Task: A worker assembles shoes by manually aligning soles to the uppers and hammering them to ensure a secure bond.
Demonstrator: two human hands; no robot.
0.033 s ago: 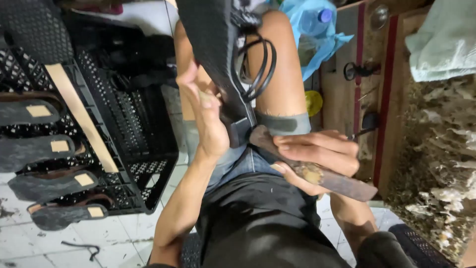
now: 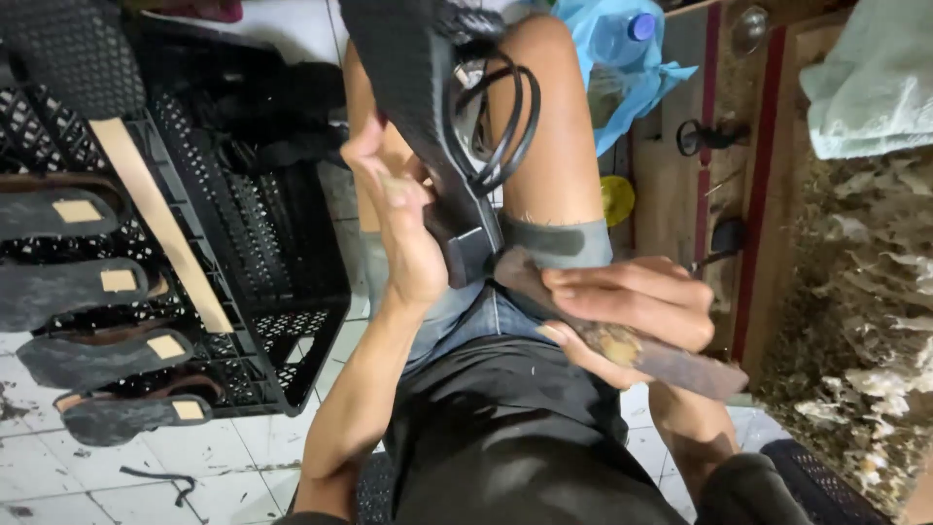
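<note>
Black sandal [image 2: 428, 107], one, sole up, is gripped at its heel by the left hand [image 2: 403, 228]; the right hand [image 2: 632, 306] clamps one rusty tool [image 2: 671, 360] against it. Four soles [image 2: 87, 282] lie left.

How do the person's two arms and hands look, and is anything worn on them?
Both arms are bare to the bottom edge of the picture: no sleeves, gloves or watch show. The left hand and right hand carry no rings or bracelets that can be seen. The forearms are slim. The fingernails are short, and those on the right hand look a little soiled.
</note>
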